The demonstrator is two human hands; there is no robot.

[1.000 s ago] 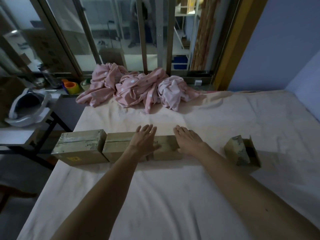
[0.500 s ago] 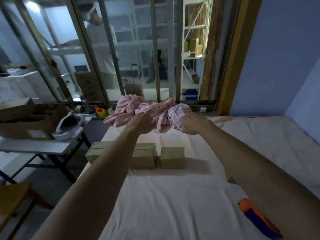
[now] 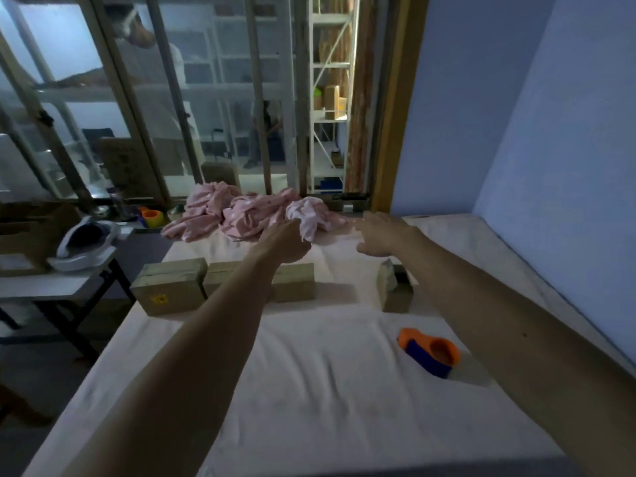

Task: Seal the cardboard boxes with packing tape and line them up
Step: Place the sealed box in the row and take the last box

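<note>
Found three cardboard boxes in a row on the mattress (image 3: 309, 390), nearer than the left hand (image 3: 285, 244) and below it: the first box (image 3: 168, 287) furthest to its left, the second box (image 3: 223, 277) beside that and partly behind the forearm, the third box (image 3: 296, 282) just right of the wrist. Found a fourth box (image 3: 392, 287) below the right hand (image 3: 382, 235), apart from the row. Noted a tape dispenser (image 3: 428, 352) nearer still, between the forearms, closer to the right one. Saw a heap of cloth (image 3: 247, 215) just beyond the left hand, at the mattress's far edge. Saw a side table (image 3: 41, 287) well left of that hand, off the mattress.
</note>
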